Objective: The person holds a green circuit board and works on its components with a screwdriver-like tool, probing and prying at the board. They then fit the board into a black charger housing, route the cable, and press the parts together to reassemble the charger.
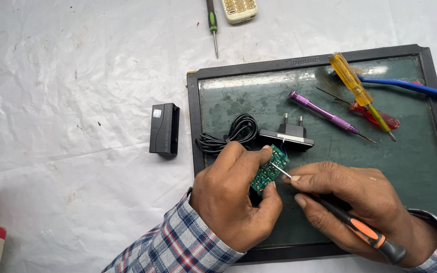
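**Green circuit board probed over the dark work mat**

The left hand (236, 199) is curled shut around a small green printed circuit board (269, 169), pinching it between thumb and fingers just above the near edge of the dark green, black-framed rectangular work mat (421, 167). The right hand (352, 202) is closed around an orange-and-black-handled screwdriver (365, 230), its metal tip touching the board. On the mat, just behind the board, lie a black plug-in adapter shell (289, 135) and a coiled black cable (231, 132). Farther back on the mat rest a purple precision screwdriver (322, 115) and a yellow-handled screwdriver (355, 86). A small black rectangular box (164, 128) sits off the mat's left edge.
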